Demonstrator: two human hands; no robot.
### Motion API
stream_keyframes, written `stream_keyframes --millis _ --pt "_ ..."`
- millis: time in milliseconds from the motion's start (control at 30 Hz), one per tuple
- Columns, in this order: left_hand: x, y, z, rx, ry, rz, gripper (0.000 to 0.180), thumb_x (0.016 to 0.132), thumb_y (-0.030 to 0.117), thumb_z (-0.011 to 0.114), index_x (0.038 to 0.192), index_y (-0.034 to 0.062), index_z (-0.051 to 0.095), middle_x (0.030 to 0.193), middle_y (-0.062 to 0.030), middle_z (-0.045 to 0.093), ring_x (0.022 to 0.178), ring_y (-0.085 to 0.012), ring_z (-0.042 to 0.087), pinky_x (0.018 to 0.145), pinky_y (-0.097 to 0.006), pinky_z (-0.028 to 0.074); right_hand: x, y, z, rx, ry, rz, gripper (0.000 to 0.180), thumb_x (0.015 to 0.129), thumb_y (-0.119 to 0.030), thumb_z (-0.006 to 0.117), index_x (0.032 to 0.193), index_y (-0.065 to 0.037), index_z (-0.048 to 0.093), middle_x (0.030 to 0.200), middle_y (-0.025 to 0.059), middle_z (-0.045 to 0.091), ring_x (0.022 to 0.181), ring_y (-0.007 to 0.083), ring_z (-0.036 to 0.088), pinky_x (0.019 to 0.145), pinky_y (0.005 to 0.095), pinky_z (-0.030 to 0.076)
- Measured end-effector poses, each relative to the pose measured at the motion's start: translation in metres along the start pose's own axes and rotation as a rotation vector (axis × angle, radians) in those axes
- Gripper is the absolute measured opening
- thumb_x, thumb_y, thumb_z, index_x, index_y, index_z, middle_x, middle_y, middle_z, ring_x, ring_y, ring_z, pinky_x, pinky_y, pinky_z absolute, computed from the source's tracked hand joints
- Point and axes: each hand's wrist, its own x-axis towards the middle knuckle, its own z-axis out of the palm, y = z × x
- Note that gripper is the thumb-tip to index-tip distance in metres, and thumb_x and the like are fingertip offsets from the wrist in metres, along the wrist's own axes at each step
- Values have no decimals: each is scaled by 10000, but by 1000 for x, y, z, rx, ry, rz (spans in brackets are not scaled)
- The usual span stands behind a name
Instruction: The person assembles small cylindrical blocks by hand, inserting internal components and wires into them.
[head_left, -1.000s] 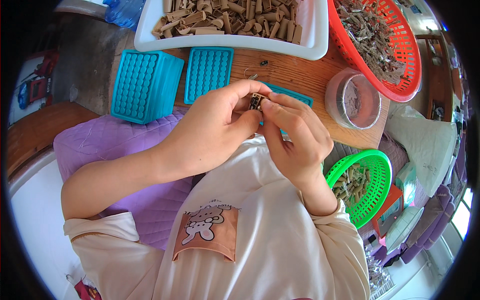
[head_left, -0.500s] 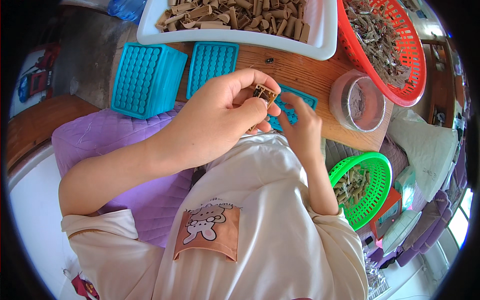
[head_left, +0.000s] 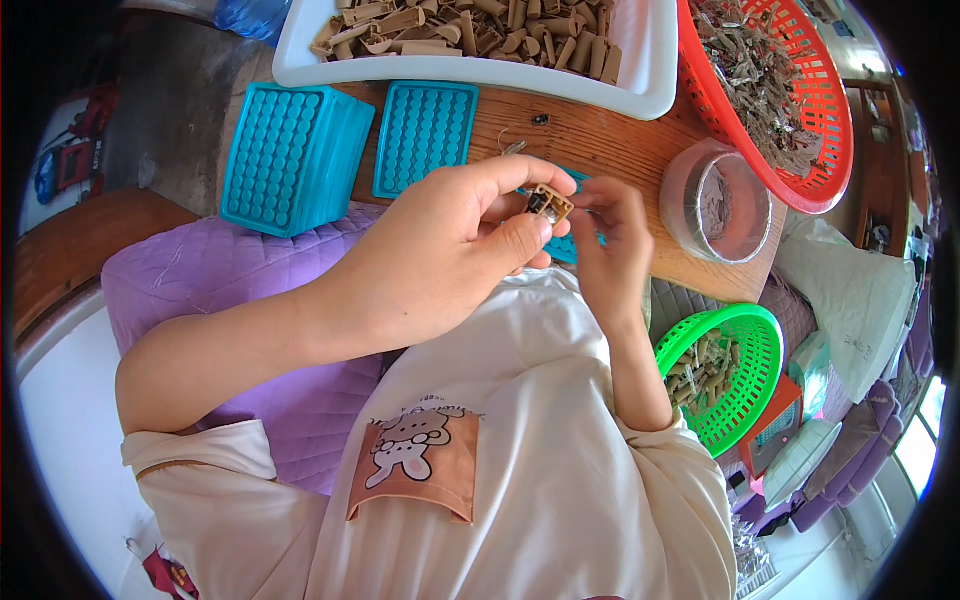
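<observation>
A worker's left hand (head_left: pixel 440 250) pinches a small brown part (head_left: pixel 550 204) between thumb and fingers, its dark inner side showing, near a partly hidden turquoise tray (head_left: pixel 568 250) on a wooden table (head_left: pixel 600 135). The right hand (head_left: pixel 615 228) is just beside it, fingertips bunched; whether they grip anything cannot be told. A steady, gentle left-hand pinch would seem best, leaving the exposed end free for the right fingertips.

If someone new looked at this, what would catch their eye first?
Probably the bright red basket at the upper right, heaped with greyish-brown pieces, and the green basket lower on the right. Then the left hand near the centre, pinching a small brown part, with the right hand close beside it.
</observation>
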Motion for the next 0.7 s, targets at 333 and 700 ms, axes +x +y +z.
stream_keyframes --millis 333,700 --pt "-4 2 4 23 -46 -26 309 846 20 463 1149 -10 409 921 -89 563 802 -99 545 727 -228 464 -15 -50 9 -69 102 -678 295 727 125 514 981 27 398 810 132 525 804 239 562 766 378 467" --pt "-1 -2 3 70 -10 -60 269 856 33 442 1114 -44 431 838 -79 579 732 -82 547 673 -215 468 -11 -41 17 -134 173 -751 236 659 157 555 854 33 508 799 148 584 730 236 611 618 274 496"
